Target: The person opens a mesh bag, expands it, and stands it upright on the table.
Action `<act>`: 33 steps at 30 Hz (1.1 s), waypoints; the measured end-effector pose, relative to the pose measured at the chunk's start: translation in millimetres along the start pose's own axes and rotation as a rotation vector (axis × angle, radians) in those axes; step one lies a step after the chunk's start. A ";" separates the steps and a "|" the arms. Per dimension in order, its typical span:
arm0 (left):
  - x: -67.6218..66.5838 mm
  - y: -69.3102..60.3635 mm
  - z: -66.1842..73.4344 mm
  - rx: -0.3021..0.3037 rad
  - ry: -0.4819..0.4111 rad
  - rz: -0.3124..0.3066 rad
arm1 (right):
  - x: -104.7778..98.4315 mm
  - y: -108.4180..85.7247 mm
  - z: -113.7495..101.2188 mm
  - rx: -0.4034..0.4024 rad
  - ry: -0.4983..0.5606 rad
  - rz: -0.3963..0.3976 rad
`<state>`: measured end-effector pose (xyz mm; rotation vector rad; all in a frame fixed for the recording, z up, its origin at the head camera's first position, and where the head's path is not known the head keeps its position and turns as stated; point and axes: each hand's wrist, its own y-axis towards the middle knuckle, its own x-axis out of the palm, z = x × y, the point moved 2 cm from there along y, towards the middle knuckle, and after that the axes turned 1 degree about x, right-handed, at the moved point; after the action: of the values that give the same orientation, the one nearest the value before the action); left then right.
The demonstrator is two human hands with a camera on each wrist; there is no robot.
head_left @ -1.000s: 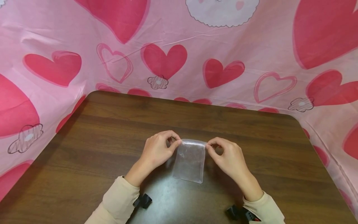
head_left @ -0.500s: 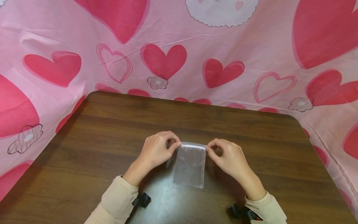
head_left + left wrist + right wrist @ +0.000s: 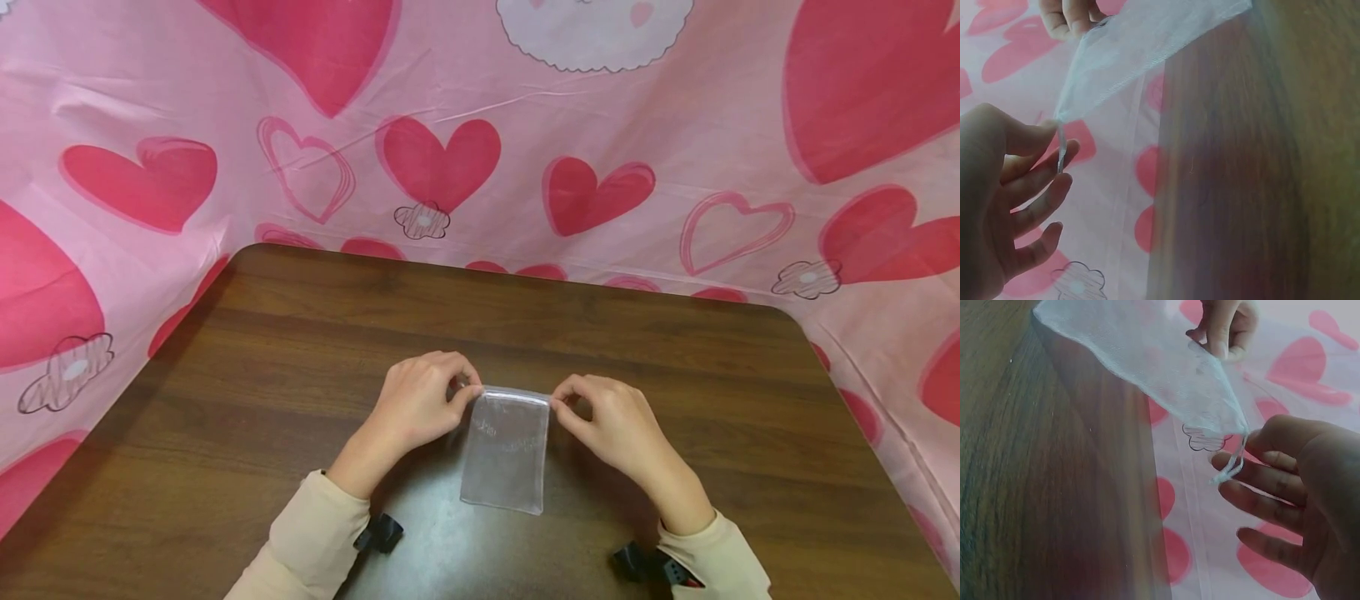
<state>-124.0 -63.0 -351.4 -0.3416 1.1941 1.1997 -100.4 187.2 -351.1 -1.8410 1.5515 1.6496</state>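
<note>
A small sheer, whitish drawstring bag [image 3: 506, 458] hangs between my two hands over the table, its gathered top edge stretched straight. My left hand [image 3: 422, 404] pinches the top left corner between thumb and index finger. At the opposite corner, my right hand [image 3: 611, 421] pinches in the same way. A short looped cord [image 3: 1235, 464] dangles by the right fingers in the right wrist view, and another cord end [image 3: 1061, 147] shows below the left thumb in the left wrist view. The other fingers of both hands are spread loosely. Nothing shows inside the bag.
The brown wood-grain table [image 3: 315, 333] has rounded far corners. Pink cloth [image 3: 517, 192] printed with red hearts rises behind and beside it. Black wrist devices sit at the left cuff [image 3: 296, 533] and the right cuff [image 3: 716, 558].
Both hands have lowered the bag slightly toward me, keeping the same pinches on its corners. Its lower edge now hangs nearer the front of the table.
</note>
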 end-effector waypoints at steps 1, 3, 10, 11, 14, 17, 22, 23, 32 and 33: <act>-0.4 0.2 0.2 0.007 0.010 -0.002 | -0.1 0.2 0.2 -0.014 0.001 -0.002; -1.5 0.2 1.0 0.023 0.033 -0.003 | -0.4 0.5 0.6 -0.038 0.002 -0.008; -4.7 -0.2 3.5 0.081 0.067 0.014 | -3.0 1.0 1.9 -0.085 0.019 -0.011; -4.8 -0.2 3.5 0.083 0.066 0.014 | -3.3 1.0 2.2 -0.087 0.020 -0.012; -4.9 0.0 3.1 0.084 0.058 0.015 | -3.8 1.2 2.4 -0.090 0.018 -0.011; -4.7 0.3 2.9 0.080 0.044 0.013 | -3.9 1.4 2.2 -0.088 0.010 -0.009; -2.2 -0.5 3.6 0.051 0.007 0.001 | -3.5 0.8 1.1 -0.085 0.005 0.008; -1.6 -0.8 3.7 0.045 -0.002 -0.005 | -3.3 0.6 1.0 -0.081 0.009 0.013; 0.9 -2.0 4.1 0.036 -0.070 -0.083 | -5.8 -0.6 -0.4 -0.023 0.063 0.064; 1.0 -2.0 4.2 0.041 -0.069 -0.089 | -6.2 -0.7 -0.5 -0.016 0.067 0.073</act>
<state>-120.1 -60.1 -351.2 -0.3166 1.1306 1.0996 -98.4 190.5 -346.2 -1.8880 1.6561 1.6511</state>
